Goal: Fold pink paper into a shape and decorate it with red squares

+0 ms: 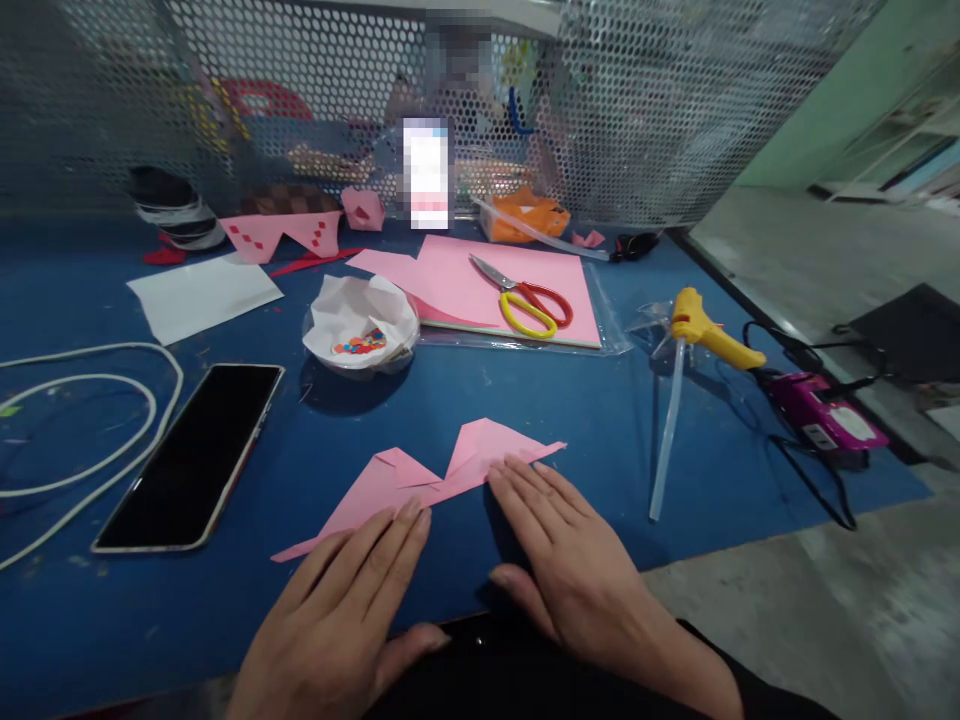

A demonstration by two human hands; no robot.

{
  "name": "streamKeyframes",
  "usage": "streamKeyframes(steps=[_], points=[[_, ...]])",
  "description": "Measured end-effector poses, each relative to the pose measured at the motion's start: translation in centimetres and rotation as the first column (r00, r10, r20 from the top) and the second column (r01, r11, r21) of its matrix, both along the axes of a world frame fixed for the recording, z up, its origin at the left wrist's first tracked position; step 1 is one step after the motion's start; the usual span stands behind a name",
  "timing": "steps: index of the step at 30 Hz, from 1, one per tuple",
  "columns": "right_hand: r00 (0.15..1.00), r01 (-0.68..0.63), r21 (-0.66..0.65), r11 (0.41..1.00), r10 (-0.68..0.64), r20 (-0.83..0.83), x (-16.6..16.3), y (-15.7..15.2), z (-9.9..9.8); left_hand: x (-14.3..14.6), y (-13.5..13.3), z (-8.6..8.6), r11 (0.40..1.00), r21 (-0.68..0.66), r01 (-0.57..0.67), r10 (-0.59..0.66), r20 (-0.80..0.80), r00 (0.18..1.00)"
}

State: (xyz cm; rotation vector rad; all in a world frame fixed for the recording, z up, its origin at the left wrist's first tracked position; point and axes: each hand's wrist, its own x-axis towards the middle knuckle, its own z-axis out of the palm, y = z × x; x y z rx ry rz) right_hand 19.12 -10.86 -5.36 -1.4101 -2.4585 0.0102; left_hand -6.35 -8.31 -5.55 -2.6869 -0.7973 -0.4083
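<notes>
A folded pink paper (397, 475) with two peaks and a notch between them lies on the blue table near its front edge. The fingers of my left hand (341, 590) rest flat along the lower edge of its left half. On the right half, the fingertips of my right hand (559, 545) press down on the paper. Both hands are open, with fingers stretched out and thumbs apart. A small folded flap shows on the left peak. Beyond the paper, a bowl (360, 325) lined with white paper holds small coloured pieces.
Red-and-yellow scissors (525, 300) lie on pink sheets (465, 270). A yellow glue gun (709, 325) with a glue stick stands at right, by a purple power strip (825, 415). At left are a phone (191, 455), a white cable (150, 410) and a white sheet (202, 295). Perforated metal panels border the back.
</notes>
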Motion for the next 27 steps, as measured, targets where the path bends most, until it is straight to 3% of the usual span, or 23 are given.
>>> streamKeyframes(steps=[7, 12, 16, 19, 24, 27], points=[[0.993, 0.098, 0.046, 0.994, -0.101, 0.064, 2.4, -0.4, -0.4, -2.9, -0.7, -0.6, 0.997, -0.071, -0.038, 0.041, 0.047, 0.998], [0.992, 0.085, 0.086, 0.993, -0.092, 0.083, 3.2, -0.4, -0.4, -5.2, -0.6, -1.3, 0.999, -0.033, -0.014, 0.015, 0.011, 1.000], [0.989, 0.065, 0.149, 0.987, -0.084, 0.123, 3.2, 0.2, 0.1, -5.5, 0.2, -0.8, 1.000, -0.012, 0.013, -0.013, 0.027, 1.000], [0.990, 0.014, 0.184, 0.983, -0.039, 0.133, 3.6, 1.0, 0.6, -5.7, 0.4, -0.5, 0.996, -0.076, 0.049, -0.047, 0.025, 0.999], [0.999, 0.022, 0.173, 0.985, -0.028, 0.037, 4.1, 2.4, 0.9, -5.7, 0.4, 0.2, 0.971, -0.198, -0.132, 0.139, 0.022, 0.990], [0.998, 0.062, 0.186, 0.981, -0.057, -0.032, 3.8, 2.9, 0.8, -5.3, 1.1, 0.7, 0.981, -0.166, -0.098, 0.099, -0.004, 0.995]])
